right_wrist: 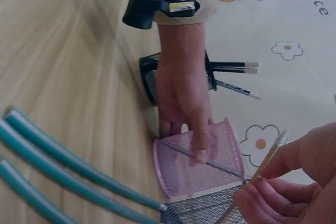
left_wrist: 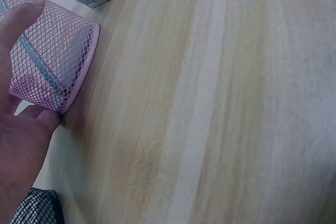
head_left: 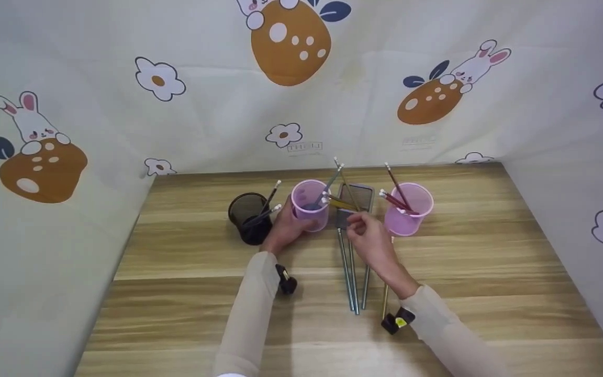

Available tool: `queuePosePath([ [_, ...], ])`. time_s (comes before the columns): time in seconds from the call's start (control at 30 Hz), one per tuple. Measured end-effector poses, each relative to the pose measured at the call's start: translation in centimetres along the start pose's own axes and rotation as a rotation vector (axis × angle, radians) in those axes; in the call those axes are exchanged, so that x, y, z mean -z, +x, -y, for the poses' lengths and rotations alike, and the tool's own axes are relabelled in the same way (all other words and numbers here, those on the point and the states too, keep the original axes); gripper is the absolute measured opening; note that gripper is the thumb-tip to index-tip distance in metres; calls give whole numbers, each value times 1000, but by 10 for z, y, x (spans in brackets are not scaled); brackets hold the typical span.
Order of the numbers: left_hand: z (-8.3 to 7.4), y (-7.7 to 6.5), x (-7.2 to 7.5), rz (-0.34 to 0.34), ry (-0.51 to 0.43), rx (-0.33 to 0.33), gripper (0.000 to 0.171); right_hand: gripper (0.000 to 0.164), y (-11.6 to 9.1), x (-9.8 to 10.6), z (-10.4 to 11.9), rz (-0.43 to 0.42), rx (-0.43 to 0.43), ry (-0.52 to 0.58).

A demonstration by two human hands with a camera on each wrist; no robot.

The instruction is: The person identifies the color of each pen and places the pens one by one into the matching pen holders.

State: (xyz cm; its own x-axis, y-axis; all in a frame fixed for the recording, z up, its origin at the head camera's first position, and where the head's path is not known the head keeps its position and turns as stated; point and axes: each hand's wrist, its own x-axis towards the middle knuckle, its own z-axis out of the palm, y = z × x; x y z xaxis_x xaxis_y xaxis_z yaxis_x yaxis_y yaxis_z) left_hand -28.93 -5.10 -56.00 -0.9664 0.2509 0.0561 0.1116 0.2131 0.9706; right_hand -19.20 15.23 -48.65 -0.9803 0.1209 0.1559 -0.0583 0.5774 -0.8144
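Note:
My left hand (head_left: 286, 230) grips a pink mesh pencil cup (head_left: 316, 219), its thumb across the mesh. One teal pencil (left_wrist: 39, 64) leans inside that cup. Beside it stands a dark rectangular mesh pencil holder (head_left: 360, 196) with gold pencils (head_left: 341, 203) in it. Over this holder, my right hand (head_left: 377, 248) pinches another gold pencil (right_wrist: 270, 156) between thumb and fingers, eraser end up. How far its lower end reaches into the holder I cannot tell. Several teal pencils (head_left: 344, 272) lie on the table in front of the holder.
To the left is a black mesh cup (head_left: 253, 230) with dark pencils (head_left: 271, 196). A second pink cup (head_left: 405, 225) on the right holds red pencils (head_left: 398, 188). Under my right forearm a gold pencil (head_left: 385, 301) lies on the wooden table (head_left: 176, 293). A patterned cloth (head_left: 202, 120) hangs behind.

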Motion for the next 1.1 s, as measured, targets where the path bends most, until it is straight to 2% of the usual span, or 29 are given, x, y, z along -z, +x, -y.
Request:
queuePosePath([
  [0.2,-1,-1,1,5,12,16,95,13,-6,-8,-18,46,-18,-127],
  [0.5,-3,-1,1,-6,31,19,91,23,-9,-23,-37,123,-103,-194],
  [0.67,-3,-1,0,-6,32,34,95,23,-8,-28,-42,158,-136,-207],
  [0.9,-4,-2,0,5,-44,10,95,18,-5,-27,-42,177,-135,-182],
  [1.1,-3,-1,1,-2,8,27,94,17,-4,-26,-43,194,-157,-206],
])
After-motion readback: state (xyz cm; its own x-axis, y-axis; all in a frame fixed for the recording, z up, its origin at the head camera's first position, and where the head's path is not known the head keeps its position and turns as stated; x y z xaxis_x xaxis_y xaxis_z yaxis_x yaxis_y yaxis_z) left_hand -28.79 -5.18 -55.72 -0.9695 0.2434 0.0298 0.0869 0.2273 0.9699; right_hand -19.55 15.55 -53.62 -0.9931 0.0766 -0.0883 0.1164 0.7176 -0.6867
